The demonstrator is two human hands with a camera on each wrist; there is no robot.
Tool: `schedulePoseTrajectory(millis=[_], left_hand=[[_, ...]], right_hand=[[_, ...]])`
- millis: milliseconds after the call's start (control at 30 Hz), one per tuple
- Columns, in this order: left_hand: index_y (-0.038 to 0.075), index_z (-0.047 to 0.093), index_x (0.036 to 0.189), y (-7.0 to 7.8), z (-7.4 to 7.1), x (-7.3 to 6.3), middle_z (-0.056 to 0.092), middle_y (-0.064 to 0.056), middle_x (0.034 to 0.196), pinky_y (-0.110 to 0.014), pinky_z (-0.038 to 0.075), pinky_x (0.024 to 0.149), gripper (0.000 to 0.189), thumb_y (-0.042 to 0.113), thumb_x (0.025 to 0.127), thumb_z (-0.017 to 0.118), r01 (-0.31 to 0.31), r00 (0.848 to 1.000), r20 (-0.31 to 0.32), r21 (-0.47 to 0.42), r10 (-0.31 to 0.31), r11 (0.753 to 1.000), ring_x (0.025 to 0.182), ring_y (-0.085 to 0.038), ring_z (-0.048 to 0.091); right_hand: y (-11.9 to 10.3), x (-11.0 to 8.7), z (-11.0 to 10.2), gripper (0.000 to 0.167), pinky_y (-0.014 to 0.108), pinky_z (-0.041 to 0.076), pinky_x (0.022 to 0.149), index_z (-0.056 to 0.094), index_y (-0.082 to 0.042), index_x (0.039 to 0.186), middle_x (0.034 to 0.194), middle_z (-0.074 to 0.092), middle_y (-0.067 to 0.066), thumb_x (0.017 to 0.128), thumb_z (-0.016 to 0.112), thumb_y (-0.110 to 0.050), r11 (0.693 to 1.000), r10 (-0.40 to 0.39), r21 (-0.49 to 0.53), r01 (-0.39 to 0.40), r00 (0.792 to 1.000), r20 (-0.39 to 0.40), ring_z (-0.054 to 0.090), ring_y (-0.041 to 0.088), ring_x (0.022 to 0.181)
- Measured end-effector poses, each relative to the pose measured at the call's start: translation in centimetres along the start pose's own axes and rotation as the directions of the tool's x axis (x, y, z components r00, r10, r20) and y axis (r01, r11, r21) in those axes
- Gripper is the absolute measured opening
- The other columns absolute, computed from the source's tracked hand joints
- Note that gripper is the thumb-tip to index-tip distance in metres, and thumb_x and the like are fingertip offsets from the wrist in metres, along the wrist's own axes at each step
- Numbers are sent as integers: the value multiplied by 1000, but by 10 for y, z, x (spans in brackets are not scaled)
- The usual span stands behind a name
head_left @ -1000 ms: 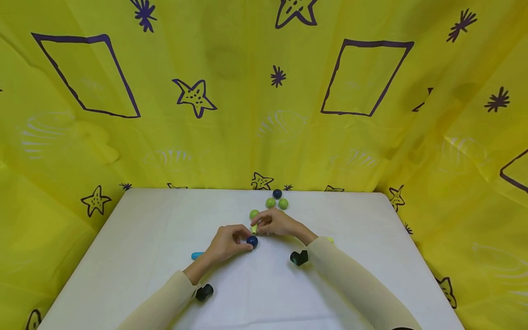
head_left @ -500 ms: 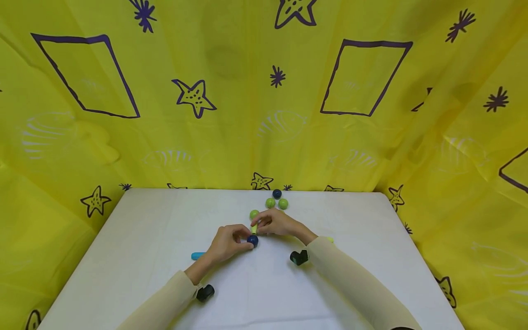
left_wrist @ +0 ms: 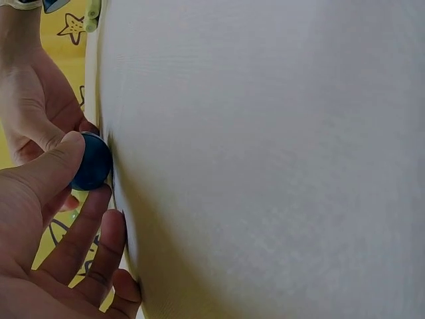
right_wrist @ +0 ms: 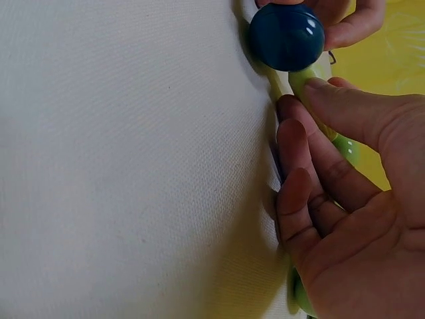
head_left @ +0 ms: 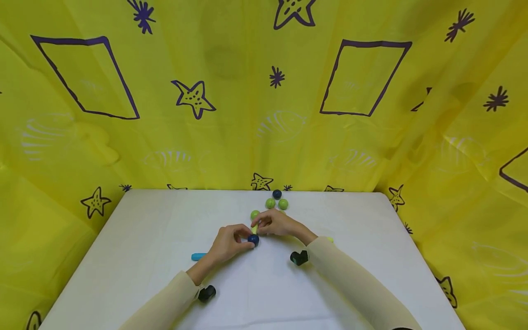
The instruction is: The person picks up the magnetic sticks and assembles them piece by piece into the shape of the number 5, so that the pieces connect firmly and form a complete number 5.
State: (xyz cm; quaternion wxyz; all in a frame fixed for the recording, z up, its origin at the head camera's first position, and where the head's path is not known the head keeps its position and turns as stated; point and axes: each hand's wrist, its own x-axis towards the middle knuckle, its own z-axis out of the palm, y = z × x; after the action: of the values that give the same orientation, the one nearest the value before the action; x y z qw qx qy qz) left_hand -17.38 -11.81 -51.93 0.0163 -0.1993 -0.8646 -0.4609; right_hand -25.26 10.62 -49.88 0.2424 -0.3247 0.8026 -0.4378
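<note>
a yellow curtain [head_left: 231,146] with dark starfish drawings rose behind a white table [head_left: 165,220], the largest things about. no container could be made out; the loose pieces lay straight on the tabletop.

two pale sleeves [head_left: 350,275] reached in over it. the left hand [head_left: 226,243] had its grip pinching a dark blue ball [head_left: 253,239] between thumb and fingertips, near the middle of the table. the right hand [head_left: 280,222] had its grip pinching a yellow-green rod [right_wrist: 302,83], thumb against its side, just beyond that ball. one end of the rod seemed to meet the ball; whether it was seated could not be told.

a good join here called, in judgement, for the ball held firm from its sides, the rod lined up with the ball's middle, and a straight, even push. a rod held close to its working end would have tilted less, and fingertips needed to keep out of the joint. the smooth ball could likely have turned under a skewed push.

a blue stick [head_left: 198,256] lay beside the left wrist. smaller still, a green ball [head_left: 255,214] sat at the rod's far end, perhaps joined, and another dark blue ball [head_left: 277,194] rested beyond two green balls [head_left: 283,204] near the back edge.
</note>
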Motion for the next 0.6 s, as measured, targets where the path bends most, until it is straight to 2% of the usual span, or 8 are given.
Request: schedulePoseTrajectory(millis=[167, 400, 500, 600], left_hand=[[11, 77, 100, -2, 2, -1, 78, -2, 93, -24, 43, 56, 20, 15, 83, 87, -31, 999, -11, 4, 31, 1000, 62, -8, 53], [14, 77, 100, 1, 2, -1, 78, 0, 93, -23, 43, 59, 20, 17, 83, 88, 22, 1000, -2, 7, -22, 1000, 64, -8, 53], [13, 77, 99, 1, 2, -1, 77, -1, 93, -24, 44, 60, 20, 16, 82, 88, 22, 1000, -3, 3, -22, 1000, 65, -9, 53], [12, 76, 99, 1, 2, -1, 77, -2, 93, -24, 44, 60, 20, 16, 83, 88, 18, 1000, -3, 5, -18, 1000, 66, -9, 54]], right_hand=[[-5, -4, -2, 24, 25, 51, 74, 71, -6, 121, 96, 75, 8, 98, 67, 0, 1000, 1, -5, -1, 1000, 26, 64, 14, 81], [-13, -18, -16, 37, 30, 56, 81, 65, -8, 133, 115, 73, 9, 97, 69, -2, 997, 61, -44, -59, 998, 35, 69, 17, 102], [-18, -25, -24, 39, 34, 56, 87, 64, -7, 136, 124, 70, 12, 97, 69, -3, 997, 60, -56, -58, 998, 24, 68, 22, 110], [-24, -32, -32, 39, 35, 55, 89, 63, -8, 136, 127, 69, 14, 98, 69, -6, 994, 52, -92, -51, 999, 10, 68, 24, 111]])
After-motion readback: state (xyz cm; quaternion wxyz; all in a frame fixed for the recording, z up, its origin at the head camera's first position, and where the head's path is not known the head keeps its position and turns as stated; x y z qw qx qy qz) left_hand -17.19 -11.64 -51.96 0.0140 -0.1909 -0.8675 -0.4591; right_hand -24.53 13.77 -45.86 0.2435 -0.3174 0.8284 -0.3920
